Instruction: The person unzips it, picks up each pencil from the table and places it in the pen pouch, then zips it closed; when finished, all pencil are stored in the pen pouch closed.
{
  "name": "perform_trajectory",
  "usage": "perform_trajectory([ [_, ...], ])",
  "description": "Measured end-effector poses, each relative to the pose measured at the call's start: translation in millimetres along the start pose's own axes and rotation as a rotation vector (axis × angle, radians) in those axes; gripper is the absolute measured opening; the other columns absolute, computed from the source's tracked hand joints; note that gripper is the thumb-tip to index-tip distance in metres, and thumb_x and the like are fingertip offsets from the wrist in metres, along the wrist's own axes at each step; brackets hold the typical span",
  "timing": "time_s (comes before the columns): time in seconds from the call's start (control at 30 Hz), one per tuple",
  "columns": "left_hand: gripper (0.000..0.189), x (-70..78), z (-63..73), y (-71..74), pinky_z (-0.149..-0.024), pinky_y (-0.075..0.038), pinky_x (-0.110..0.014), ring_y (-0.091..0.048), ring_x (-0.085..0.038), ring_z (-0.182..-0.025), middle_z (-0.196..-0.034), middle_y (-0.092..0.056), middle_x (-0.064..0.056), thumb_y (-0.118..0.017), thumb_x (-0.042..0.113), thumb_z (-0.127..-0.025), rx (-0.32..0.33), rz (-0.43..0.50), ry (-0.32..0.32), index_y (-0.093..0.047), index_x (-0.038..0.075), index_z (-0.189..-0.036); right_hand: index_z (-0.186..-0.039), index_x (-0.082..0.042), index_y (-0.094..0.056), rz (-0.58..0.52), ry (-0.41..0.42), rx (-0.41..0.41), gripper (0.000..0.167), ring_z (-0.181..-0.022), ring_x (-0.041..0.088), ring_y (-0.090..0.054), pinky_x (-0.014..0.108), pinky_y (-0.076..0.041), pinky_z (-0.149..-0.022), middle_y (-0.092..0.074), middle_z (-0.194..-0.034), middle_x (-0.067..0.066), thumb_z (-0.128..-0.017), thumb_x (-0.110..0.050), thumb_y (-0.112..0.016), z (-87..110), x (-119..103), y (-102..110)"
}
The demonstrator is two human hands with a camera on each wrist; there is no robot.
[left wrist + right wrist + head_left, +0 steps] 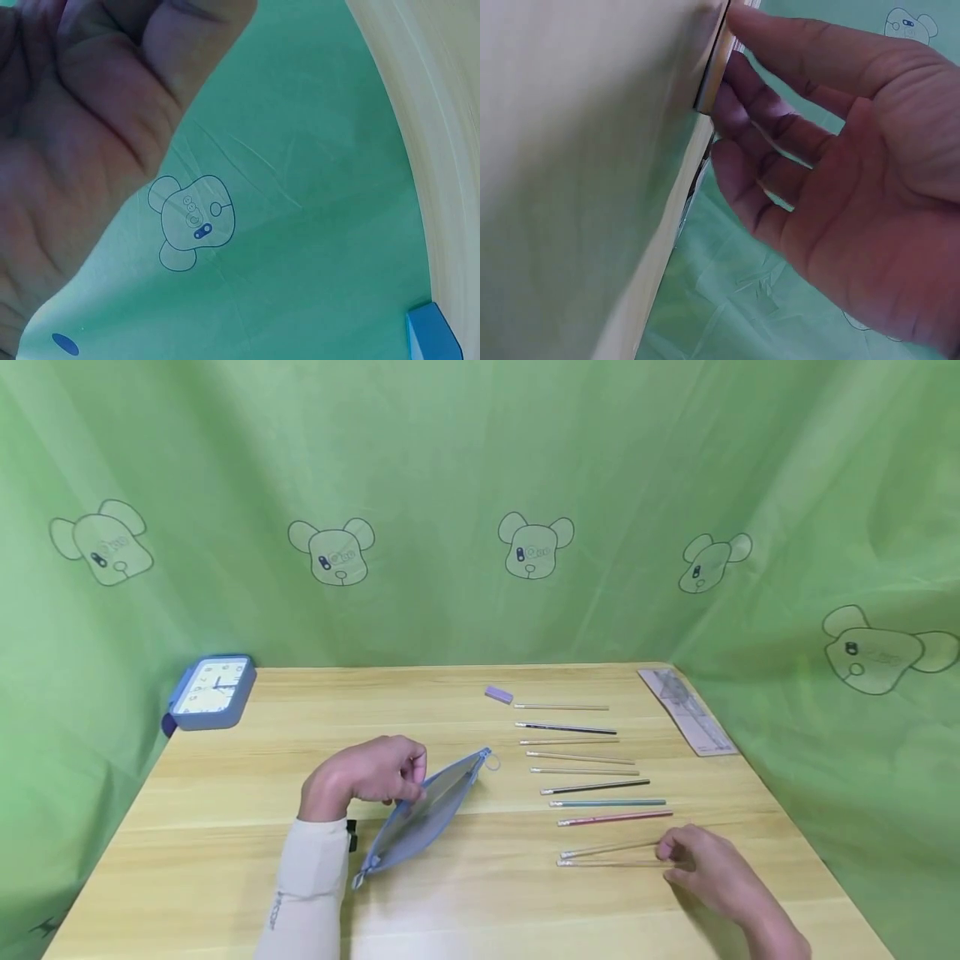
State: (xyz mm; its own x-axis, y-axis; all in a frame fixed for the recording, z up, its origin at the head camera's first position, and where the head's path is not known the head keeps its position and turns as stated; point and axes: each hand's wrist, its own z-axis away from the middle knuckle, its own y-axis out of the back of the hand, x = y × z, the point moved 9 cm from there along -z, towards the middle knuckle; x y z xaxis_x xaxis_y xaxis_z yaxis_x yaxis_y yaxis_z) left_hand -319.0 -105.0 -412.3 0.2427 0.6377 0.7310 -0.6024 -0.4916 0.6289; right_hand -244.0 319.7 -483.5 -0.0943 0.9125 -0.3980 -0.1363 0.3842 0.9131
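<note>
My left hand [375, 768] pinches the upper edge of a blue zip pouch [423, 835], which stands tilted with its mouth parted. The palm side of that hand fills the upper left of the left wrist view, where the pouch is out of sight. At the front right, my right hand [708, 872] has its thumb and fingers at the right ends of two plain wooden pencils [615, 863]. The right wrist view shows the thumb and fingertips gripping a pencil end [716, 71] low over the table. The pencils' eraser ends point left, towards the pouch.
Several pencils, among them a red pencil [615, 818] and a teal pencil [611, 803], lie in a column right of the pouch. Beyond them is a purple eraser [498, 694]. A ruler set [686, 712] lies far right, a blue clock [213, 692] far left. Green curtain [435, 460] surrounds the table.
</note>
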Motion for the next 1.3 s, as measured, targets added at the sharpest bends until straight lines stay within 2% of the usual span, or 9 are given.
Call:
perform_trajectory([
  [0.07, 0.021, 0.0, -0.5, 0.0, -0.056, -0.037, -0.025, -0.050, -0.012, -0.063, -0.073, -0.061, 0.002, -0.078, 0.008, -0.096, -0.001, 0.001, 0.000, -0.059, 0.011, -0.087, -0.096, -0.018, -0.069, 0.011, -0.007, -0.005, 0.024, -0.092, 0.008, -0.064, 0.027, -0.058, -0.081, -0.071, -0.099, -0.005, -0.083, -0.008, -0.087, 1.5, 2, -1],
  [0.17, 0.021, 0.3, -1.1, 0.4, -0.055, -0.036, -0.025, -0.049, -0.012, -0.062, -0.073, -0.061, 0.003, -0.077, 0.007, -0.096, 0.001, -0.003, -0.003, -0.059, 0.011, -0.087, -0.094, -0.018, -0.066, -0.031, 0.026, -0.009, 0.025, -0.086, 0.000, -0.057, 0.022, -0.053, -0.076, -0.066, -0.092, -0.008, -0.084, -0.011, -0.087, 7.1, 2, -3],
  [0.33, 0.022, 2.6, -0.8, 1.2, -0.055, -0.035, -0.025, -0.047, -0.011, -0.062, -0.073, -0.060, 0.003, -0.078, 0.008, -0.096, 0.002, -0.013, -0.015, -0.059, 0.012, -0.086, -0.108, -0.003, -0.069, -0.263, 0.124, -0.077, 0.020, -0.083, -0.004, -0.055, 0.019, -0.054, -0.073, -0.065, -0.092, -0.004, -0.092, -0.008, -0.080, 21.4, 7, -7],
  [0.43, 0.022, 3.3, -0.5, 2.0, -0.056, -0.035, -0.025, -0.046, -0.011, -0.062, -0.072, -0.059, 0.004, -0.078, 0.009, -0.096, 0.002, -0.020, -0.019, -0.059, 0.012, -0.086, -0.118, 0.008, -0.067, -0.389, 0.137, -0.149, 0.025, -0.086, -0.004, -0.059, 0.018, -0.056, -0.075, -0.067, -0.096, -0.001, -0.098, -0.006, -0.074, 29.2, 14, -12],
  [0.6, 0.022, 3.6, 0.5, 3.9, -0.056, -0.034, -0.025, -0.045, -0.011, -0.062, -0.072, -0.059, 0.003, -0.078, 0.008, -0.097, 0.009, -0.027, -0.022, -0.059, 0.012, -0.085, -0.119, 0.008, -0.065, -0.481, 0.192, -0.238, 0.021, -0.088, -0.002, -0.059, 0.018, -0.056, -0.075, -0.066, -0.098, -0.003, -0.101, -0.004, -0.069, 36.3, 8, -20],
  [0.73, 0.023, 3.4, 1.1, 2.7, -0.056, -0.034, -0.025, -0.047, -0.012, -0.063, -0.072, -0.058, 0.003, -0.076, 0.012, -0.099, 0.009, -0.026, -0.020, -0.059, 0.012, -0.084, -0.112, 0.001, -0.066, -0.474, 0.220, -0.280, 0.017, -0.083, -0.002, -0.057, 0.019, -0.052, -0.069, -0.062, -0.092, -0.007, -0.098, -0.003, -0.073, 40.9, -4, -26],
  [0.97, 0.025, 2.6, -0.8, -2.3, -0.058, -0.042, -0.025, -0.056, -0.014, -0.066, -0.073, -0.060, 0.002, -0.072, 0.016, -0.102, 0.011, -0.016, -0.013, -0.058, 0.013, -0.081, -0.096, -0.004, -0.062, -0.416, 0.102, -0.338, 0.020, -0.074, -0.004, -0.050, 0.020, -0.042, -0.063, -0.052, -0.080, -0.010, -0.086, 0.001, -0.078, 48.6, -19, -42],
  [1.17, 0.027, -3.4, -1.7, -2.1, -0.063, -0.050, -0.026, -0.062, -0.016, -0.067, -0.072, -0.066, -0.001, -0.070, 0.017, -0.103, 0.011, -0.005, 0.005, -0.059, 0.012, -0.079, -0.090, -0.004, -0.061, -0.431, 0.111, -0.400, 0.018, -0.069, -0.002, -0.048, 0.020, -0.038, -0.059, -0.049, -0.075, -0.010, -0.085, 0.003, -0.076, 49.8, -40, -54],
  [1.3, 0.026, -6.9, -2.9, 1.1, -0.064, -0.052, -0.026, -0.063, -0.016, -0.068, -0.072, -0.068, -0.002, -0.070, 0.017, -0.102, 0.020, -0.005, 0.015, -0.060, 0.012, -0.078, -0.088, -0.008, -0.063, -0.396, 0.130, -0.389, 0.016, -0.067, -0.003, -0.048, 0.020, -0.039, -0.058, -0.051, -0.073, -0.012, -0.088, -0.002, -0.078, 45.1, -51, -59],
])
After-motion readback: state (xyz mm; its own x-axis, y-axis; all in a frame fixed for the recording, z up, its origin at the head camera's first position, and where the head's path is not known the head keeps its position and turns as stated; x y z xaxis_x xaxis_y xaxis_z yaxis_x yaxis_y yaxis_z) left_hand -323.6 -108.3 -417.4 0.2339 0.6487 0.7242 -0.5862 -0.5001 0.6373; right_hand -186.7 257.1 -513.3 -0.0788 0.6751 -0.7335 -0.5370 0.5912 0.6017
